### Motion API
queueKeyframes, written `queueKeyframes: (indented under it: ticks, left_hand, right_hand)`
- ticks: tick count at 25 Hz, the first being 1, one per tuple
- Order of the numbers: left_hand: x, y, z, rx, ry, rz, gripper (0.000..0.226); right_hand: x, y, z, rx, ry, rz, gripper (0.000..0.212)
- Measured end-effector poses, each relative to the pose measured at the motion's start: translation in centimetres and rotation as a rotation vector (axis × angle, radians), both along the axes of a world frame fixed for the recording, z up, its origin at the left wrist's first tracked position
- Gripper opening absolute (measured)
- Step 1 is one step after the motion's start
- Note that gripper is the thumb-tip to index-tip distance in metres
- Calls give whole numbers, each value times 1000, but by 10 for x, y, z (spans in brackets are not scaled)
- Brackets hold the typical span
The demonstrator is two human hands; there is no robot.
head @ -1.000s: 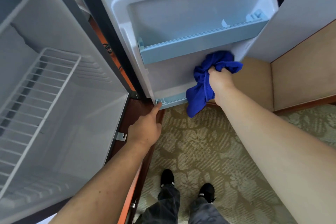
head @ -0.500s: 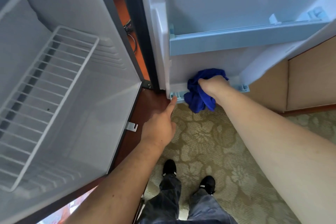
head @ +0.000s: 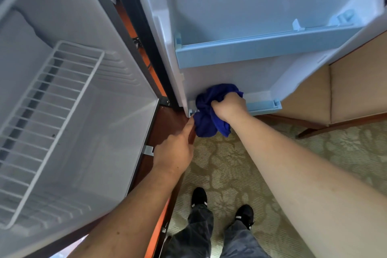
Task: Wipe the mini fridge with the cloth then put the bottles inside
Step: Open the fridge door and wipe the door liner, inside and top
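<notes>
Right hand (head: pixel 229 108) is seen with its fingers curled tight round a bunched blue cloth (head: pixel 206 124), which is pressed against the bottom of the inner face of the open fridge door (head: pixel 230 6). The cloth is soft and crumpled, gathered into a loose ball, with a fold hanging below the door's lower edge. It is held against the pale blue plastic rail (head: pixel 262 107) that runs along the foot of the door, at the rail's hinge end. Higher on the door a longer shelf (head: pixel 261 50) of the same smooth blue plastic is fixed across the moulded white liner. The left hand (head: pixel 174 153) is held just below and beside the cloth, its fingers loosely extended and nothing gripped in them; the forefinger is pointed up at the door's bottom corner, and whether it touches cloth or plastic cannot be told. To the left the mini fridge (head: pixel 117 115) stands open, its walls smooth white plastic with ribbed ledges moulded into the side, and a white wire rack (head: pixel 52 123) of thin parallel bars is set inside it. A strip of dark polished wood (head: pixel 167 123) is seen under the fridge front. A carpet (head: pixel 230 169) with a pale flower pattern lies below, and two black shoes (head: pixel 199 196) are planted on it.
</notes>
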State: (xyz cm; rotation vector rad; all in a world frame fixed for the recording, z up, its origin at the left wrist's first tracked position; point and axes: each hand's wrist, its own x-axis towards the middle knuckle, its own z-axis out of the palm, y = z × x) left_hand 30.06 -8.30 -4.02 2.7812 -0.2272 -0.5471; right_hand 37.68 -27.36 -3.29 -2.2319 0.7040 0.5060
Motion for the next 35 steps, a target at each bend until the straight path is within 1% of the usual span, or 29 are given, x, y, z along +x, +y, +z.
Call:
queueKeyframes:
  ticks: [2,5,7,10,11,13,15,16,18,20,22,24,26,27,29,31,33,35]
  left_hand:
    - [1,1,1,24,-6,-7,83]
    - [-1,-2,3,6,2,18,84]
    - [0,-2,4,-18,23,18,84]
    - [-3,-1,3,-84,59,24,86]
    - [-4,-2,5,-97,71,36,86]
    - [-3,-5,3,-128,90,32,86]
    - [-6,-5,2,-149,83,38,87]
    - [-6,-6,2,-152,95,45,88]
    - [-4,-4,0,-157,125,50,89]
    - [-7,-1,0,-150,129,50,89]
    - [-7,-1,6,-117,125,47,86]
    - [-3,-2,9,-83,156,47,85]
    - [-1,-7,13,-49,180,55,85]
    - [0,-10,15,-34,187,53,85]
    - [0,-16,14,-20,187,55,85]
    - [0,-19,15,-7,180,44,87]
    - [3,-20,19,14,188,25,88]
    - [7,-20,21,11,207,29,87]
  right_hand:
    - [-4,-21,2,-42,11,-27,23]
    - [-7,-59,7,-183,36,-44,25]
    - [-8,-79,9,-267,82,-81,34]
    - [-1,-85,5,-292,154,-59,31]
    - [2,-80,4,-288,161,-67,33]
    - [1,-65,4,-247,153,-69,35]
    - [-3,-41,3,-184,100,-26,34]
    - [-5,-27,3,-132,68,1,32]
    - [-5,0,-1,-14,27,29,36]
    - [-9,19,-2,109,17,-4,29]
    - [-13,19,-1,263,-8,-187,23]
    - [-20,3,4,438,-24,-469,25]
    - [-30,-17,14,547,-78,-696,26]
    - [-33,-28,20,545,-137,-757,28]
    - [-39,-53,33,474,-277,-811,33]
    - [-42,-71,44,437,-357,-803,24]
    - [-43,-77,58,460,-433,-761,18]
    - [-43,-77,77,487,-567,-722,24]
